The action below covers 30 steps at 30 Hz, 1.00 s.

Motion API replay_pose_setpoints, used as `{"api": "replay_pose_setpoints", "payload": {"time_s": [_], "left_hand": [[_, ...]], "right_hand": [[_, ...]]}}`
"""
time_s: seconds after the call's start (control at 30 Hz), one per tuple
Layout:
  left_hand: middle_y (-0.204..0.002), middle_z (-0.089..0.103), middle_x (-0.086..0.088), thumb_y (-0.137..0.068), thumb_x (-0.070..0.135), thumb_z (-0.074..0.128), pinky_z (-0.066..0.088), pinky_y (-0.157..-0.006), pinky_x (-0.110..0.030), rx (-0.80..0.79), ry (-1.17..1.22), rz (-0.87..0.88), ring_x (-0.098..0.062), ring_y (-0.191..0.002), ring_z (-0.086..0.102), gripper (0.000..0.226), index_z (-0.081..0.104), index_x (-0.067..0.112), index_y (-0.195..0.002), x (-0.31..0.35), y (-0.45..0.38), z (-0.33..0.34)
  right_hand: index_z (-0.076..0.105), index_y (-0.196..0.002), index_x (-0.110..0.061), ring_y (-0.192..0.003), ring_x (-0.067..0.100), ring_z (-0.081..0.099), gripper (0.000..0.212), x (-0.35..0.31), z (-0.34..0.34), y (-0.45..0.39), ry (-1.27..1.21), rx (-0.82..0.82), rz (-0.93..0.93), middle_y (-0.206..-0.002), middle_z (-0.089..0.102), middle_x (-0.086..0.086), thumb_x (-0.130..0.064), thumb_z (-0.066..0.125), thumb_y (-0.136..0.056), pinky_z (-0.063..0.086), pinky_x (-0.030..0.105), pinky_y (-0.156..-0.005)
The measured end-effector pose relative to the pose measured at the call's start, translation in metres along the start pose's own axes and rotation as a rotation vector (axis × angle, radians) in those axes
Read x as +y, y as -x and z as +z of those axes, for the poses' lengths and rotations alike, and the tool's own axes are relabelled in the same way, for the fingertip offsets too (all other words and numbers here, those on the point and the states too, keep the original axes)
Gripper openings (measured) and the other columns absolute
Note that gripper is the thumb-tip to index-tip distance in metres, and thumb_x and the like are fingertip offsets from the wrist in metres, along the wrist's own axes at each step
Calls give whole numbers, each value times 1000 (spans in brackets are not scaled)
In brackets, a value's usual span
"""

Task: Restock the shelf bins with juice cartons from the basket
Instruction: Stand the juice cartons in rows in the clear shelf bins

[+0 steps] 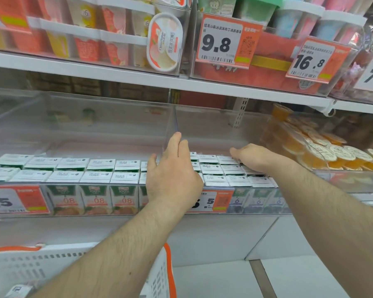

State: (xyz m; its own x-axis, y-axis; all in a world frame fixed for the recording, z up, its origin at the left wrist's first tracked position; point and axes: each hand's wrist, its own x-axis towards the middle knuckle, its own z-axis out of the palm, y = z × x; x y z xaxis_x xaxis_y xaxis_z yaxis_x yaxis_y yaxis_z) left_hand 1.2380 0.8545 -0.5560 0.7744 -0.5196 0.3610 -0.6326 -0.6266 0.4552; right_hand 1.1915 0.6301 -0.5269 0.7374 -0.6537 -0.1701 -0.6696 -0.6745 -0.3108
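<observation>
nearest, low left: white slotted basket (pixel 52 265) with an orange rim; one white-topped carton (pixel 19 290) shows at its bottom edge, the rest of its contents out of view.

mid: both forearms reach up over the clear front lip of the shelf bins. left hand (pixel 172 175) lies flat, fingers (pixel 177 145) straight and close together, tips against the clear divider (pixel 175 123) between two bins; holds nothing. right hand (pixel 253 157) rests palm down on the carton tops in the right bin, fingers extended and pressing, nothing gripped.

juice cartons: left bin (pixel 108 211) holds green-labelled cartons (pixel 95 201) in tidy rows, upright. right bin (pixel 267 187) holds blue-labelled cartons (pixel 256 203), packed tight, nearly full.

handling, as a guess: small paperboard bricks, light, fairly stiff on the flat faces, soft at the folded top flaps. best pinched across the two broad sides; smooth coating may slip, hard squeeze could dent.

far right: orange jelly cups (pixel 323 151) heaped in the next bin. above: tubs (pixel 164 43) and price tags (pixel 221 43).
</observation>
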Motion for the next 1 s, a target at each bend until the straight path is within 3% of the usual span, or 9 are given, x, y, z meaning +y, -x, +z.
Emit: {"api": "replay_pose_setpoints", "payload": {"time_s": [0.07, 0.13, 0.2, 0.33, 0.43, 0.53, 0.77, 0.9, 1.0], "left_hand": [[-161, -1, 10, -90, 22, 52, 14, -120, -43, 1, -3, -4, -16, -123, 48, 67, 19, 18, -149, 1, 0, -1], [-161, -2, 10, -90, 23, 52, 14, -120, -44, -4, -4, -8, -16, -125, 47, 68, 19, 18, -149, 2, -1, -2], [-161, -2, 10, -91, 24, 52, 14, -120, -44, -10, -4, -9, -16, -125, 47, 68, 19, 19, -149, 2, -1, -3], [-160, -1, 9, -90, 23, 52, 21, -117, -43, -1, 9, 5, -16, -125, 46, 66, 21, 18, -148, 1, -1, -3], [-160, -1, 7, -90, 23, 51, 24, -116, -41, -18, 2, 12, -15, -129, 43, 68, 19, 16, -149, 1, -2, -4], [-161, 0, 7, -89, 21, 52, 25, -115, -41, -35, 5, -2, -16, -127, 44, 67, 21, 17, -148, 3, -1, -7], [-159, 2, 11, -85, 17, 54, 24, -116, -41, -28, 46, -19, -17, -126, 46, 76, 18, 19, -152, 3, -2, -5], [-160, -1, 10, -87, 20, 53, 22, -116, -43, -36, 51, -19, -16, -127, 45, 71, 19, 18, -149, 2, -1, -4], [-160, -3, 9, -89, 23, 52, 24, -114, -45, -43, 35, -11, -16, -124, 48, 69, 18, 17, -149, 1, -1, -3]], "right_hand": [[49, -75, -28, -99, 25, 46, 49, 0, -2, 5, 6, -73, 12, -81, 49, -5, -65, 25, -98, 34, 39, -94], [63, -118, -30, -129, 29, 44, 65, -5, -1, 12, 70, -101, 15, -126, 61, -3, -72, 18, -95, 27, 46, -113], [41, -148, -34, -147, 27, 27, 75, -11, 0, 17, 192, -90, 31, -156, 39, -5, -74, 8, -93, 7, 57, -119], [45, -147, -28, -147, 29, 26, 89, -28, 1, 23, 330, -69, 55, -154, 42, 3, -76, -3, -89, -8, 58, -116], [51, -142, -20, -138, 30, 40, 79, -53, -6, 17, 291, 36, -59, -145, 52, 7, -67, 5, -97, 9, 54, -117], [49, -144, -15, -136, 26, 42, 69, -81, 5, 3, 98, -109, -214, -150, 47, 7, -57, 13, -103, 28, 43, -115], [31, -154, -16, -150, 23, 21, 74, -107, 27, -12, -8, -331, -194, -162, 26, 4, -63, 10, -101, 15, 45, -122], [39, -150, -16, -145, 27, 31, 85, -96, 18, -21, -73, -257, -86, -158, 34, 5, -73, 9, -94, 21, 51, -119], [51, -139, -17, -134, 29, 43, 81, -72, 5, -27, 13, -216, 7, -146, 47, 5, -70, 8, -96, 27, 48, -114]]}}
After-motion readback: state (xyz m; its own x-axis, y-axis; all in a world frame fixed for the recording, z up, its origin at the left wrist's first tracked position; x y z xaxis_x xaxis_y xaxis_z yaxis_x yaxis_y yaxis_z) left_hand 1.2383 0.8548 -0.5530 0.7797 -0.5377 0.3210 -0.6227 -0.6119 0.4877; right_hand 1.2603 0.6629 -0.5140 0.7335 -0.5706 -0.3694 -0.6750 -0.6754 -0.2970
